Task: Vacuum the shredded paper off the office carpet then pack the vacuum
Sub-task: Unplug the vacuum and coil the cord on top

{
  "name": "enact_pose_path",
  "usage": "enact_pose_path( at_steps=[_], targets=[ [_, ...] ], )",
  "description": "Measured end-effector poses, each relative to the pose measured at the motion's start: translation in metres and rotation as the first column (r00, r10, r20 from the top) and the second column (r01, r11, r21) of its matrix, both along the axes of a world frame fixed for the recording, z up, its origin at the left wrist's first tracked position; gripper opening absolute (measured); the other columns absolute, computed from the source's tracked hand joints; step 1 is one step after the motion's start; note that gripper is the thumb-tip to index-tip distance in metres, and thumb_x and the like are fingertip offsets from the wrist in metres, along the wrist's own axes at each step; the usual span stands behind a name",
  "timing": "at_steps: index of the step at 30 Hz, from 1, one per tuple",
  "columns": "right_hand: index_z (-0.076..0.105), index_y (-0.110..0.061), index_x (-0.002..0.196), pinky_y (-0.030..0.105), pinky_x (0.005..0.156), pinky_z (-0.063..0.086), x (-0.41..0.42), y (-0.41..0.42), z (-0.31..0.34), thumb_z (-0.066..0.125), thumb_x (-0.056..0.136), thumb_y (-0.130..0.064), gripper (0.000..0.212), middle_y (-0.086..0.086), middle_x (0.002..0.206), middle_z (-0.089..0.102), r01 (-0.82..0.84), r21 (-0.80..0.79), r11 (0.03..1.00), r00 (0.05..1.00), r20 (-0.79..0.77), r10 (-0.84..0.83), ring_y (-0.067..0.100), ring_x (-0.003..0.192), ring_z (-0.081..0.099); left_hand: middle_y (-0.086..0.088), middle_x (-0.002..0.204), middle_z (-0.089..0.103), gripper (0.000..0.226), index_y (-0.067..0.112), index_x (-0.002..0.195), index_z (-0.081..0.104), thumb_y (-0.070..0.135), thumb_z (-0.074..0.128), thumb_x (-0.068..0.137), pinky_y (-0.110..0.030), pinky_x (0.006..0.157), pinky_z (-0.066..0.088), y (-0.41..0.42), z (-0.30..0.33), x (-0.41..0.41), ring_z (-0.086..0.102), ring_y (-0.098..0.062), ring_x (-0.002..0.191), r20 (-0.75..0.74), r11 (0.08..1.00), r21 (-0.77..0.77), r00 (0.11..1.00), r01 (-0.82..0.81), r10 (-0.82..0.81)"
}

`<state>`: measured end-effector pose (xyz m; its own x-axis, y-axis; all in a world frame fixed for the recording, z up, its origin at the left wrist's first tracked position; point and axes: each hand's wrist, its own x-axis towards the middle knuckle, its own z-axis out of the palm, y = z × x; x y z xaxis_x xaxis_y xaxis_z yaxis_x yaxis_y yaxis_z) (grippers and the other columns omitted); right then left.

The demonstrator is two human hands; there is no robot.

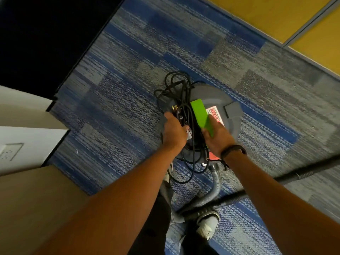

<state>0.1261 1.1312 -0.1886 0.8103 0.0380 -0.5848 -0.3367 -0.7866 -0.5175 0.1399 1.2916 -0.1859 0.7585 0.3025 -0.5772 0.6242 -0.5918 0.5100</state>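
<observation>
The left hand (pixel 174 130) grips the bundled cord (pixel 181 100); the right hand (pixel 218 138) grips the green handle (pixel 201 116) of the vacuum (pixel 219 100), mid-frame on the carpet (pixel 128 74). Loose loops could slip and tangle the hose (pixel 217 183).

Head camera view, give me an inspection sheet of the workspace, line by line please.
Surface: blue and grey carpet.
Job's things: grey vacuum with green handle; hose curls toward the shoe.
Clutter: one white scrap on carpet.
Grippers: left hand holds the cord bundle; right hand grips the handle.
Cables: black cord looped on the vacuum.
Surroundings: yellow partition, wall socket.
</observation>
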Motion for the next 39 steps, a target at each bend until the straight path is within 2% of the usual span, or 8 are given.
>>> enact_pose_path(
  at_steps=[8,12,16,21,24,28,31,39],
  targets=[
    [0.021,-0.022,0.161,0.047,0.105,0.047,-0.002,0.021,-0.001,0.052,0.096,-0.062,0.082,0.020,0.147,0.048,0.089,-0.106,0.990,0.996,-0.002,-0.090,0.040,0.131,0.052,-0.019,0.147,0.044,0.054,0.004,0.155,0.032,0.036,0.039,0.112,-0.046,0.101,0.049,-0.025,0.007,-0.005,0.052,-0.036,0.128,0.092,0.996,0.087,0.996,0.005,-0.013],
    [0.060,-0.020,0.135,0.039,0.096,0.051,0.018,0.028,-0.007,0.068,0.080,-0.074,0.078,0.010,0.127,0.067,0.407,-0.056,0.912,0.913,-0.011,-0.408,0.033,0.119,0.063,-0.018,0.111,0.064,0.045,0.007,0.117,0.069,0.040,0.037,0.113,-0.040,0.081,0.052,-0.012,0.002,0.002,0.064,-0.033,0.098,0.218,0.972,-0.013,0.948,-0.234,0.232],
    [0.060,-0.021,0.115,0.041,0.088,0.055,0.034,0.038,-0.018,0.078,0.072,-0.070,0.068,0.003,0.107,0.070,0.473,-0.078,0.878,0.877,-0.054,-0.478,0.031,0.104,0.066,-0.009,0.093,0.078,0.027,0.008,0.103,0.080,0.032,0.068,0.101,-0.036,0.077,0.057,0.002,-0.001,0.010,0.071,-0.021,0.084,0.137,0.868,-0.202,0.865,-0.454,0.484],
    [0.057,-0.017,0.108,0.036,0.074,0.050,0.035,0.050,-0.026,0.086,0.070,-0.058,0.063,0.002,0.096,0.065,0.502,-0.073,0.862,0.864,0.016,-0.502,0.029,0.091,0.064,-0.004,0.101,0.076,0.038,0.013,0.113,0.072,0.045,0.075,0.092,-0.043,0.077,0.060,0.002,-0.006,-0.005,0.072,-0.021,0.088,0.244,0.972,-0.119,0.943,-0.201,0.225],
    [0.052,-0.014,0.114,0.037,0.081,0.050,0.015,0.059,-0.028,0.086,0.072,-0.034,0.057,0.013,0.113,0.059,0.546,0.135,0.827,0.805,0.190,-0.562,0.029,0.099,0.060,-0.013,0.134,0.055,0.061,0.005,0.145,0.055,0.034,0.074,0.095,-0.036,0.102,0.054,-0.005,-0.013,-0.012,0.061,-0.027,0.119,0.274,0.995,-0.052,0.957,-0.081,0.093],
    [0.057,-0.033,0.097,0.039,0.090,0.055,-0.005,0.052,-0.026,0.069,0.082,-0.040,0.020,0.010,0.115,0.059,0.486,0.278,0.828,0.807,0.220,-0.548,0.022,0.099,0.061,-0.013,0.128,0.060,0.062,0.006,0.150,0.051,0.023,0.075,0.096,-0.041,0.092,0.059,-0.003,-0.022,-0.014,0.066,-0.029,0.112,0.285,0.998,-0.047,0.957,-0.049,0.061],
    [0.075,-0.015,0.095,0.038,0.099,0.053,-0.001,0.043,-0.028,0.077,0.089,-0.034,0.020,0.004,0.131,0.055,0.431,0.215,0.876,0.862,0.188,-0.470,0.011,0.105,0.057,-0.009,0.105,0.071,0.040,0.007,0.125,0.070,0.019,0.083,0.089,-0.041,0.081,0.059,0.002,-0.029,-0.014,0.070,-0.023,0.093,0.258,0.983,-0.108,0.951,-0.146,0.169],
    [0.075,-0.030,0.112,0.041,0.109,0.048,0.001,0.042,-0.019,0.072,0.095,-0.032,0.017,0.000,0.135,0.060,0.484,0.303,0.821,0.835,0.121,-0.537,0.018,0.128,0.058,-0.005,0.076,0.077,0.034,0.024,0.066,0.068,0.035,0.100,0.064,-0.040,0.070,0.064,0.021,-0.045,0.000,0.076,-0.023,0.072,-0.072,0.871,-0.255,0.906,-0.420,0.416]
  ],
)
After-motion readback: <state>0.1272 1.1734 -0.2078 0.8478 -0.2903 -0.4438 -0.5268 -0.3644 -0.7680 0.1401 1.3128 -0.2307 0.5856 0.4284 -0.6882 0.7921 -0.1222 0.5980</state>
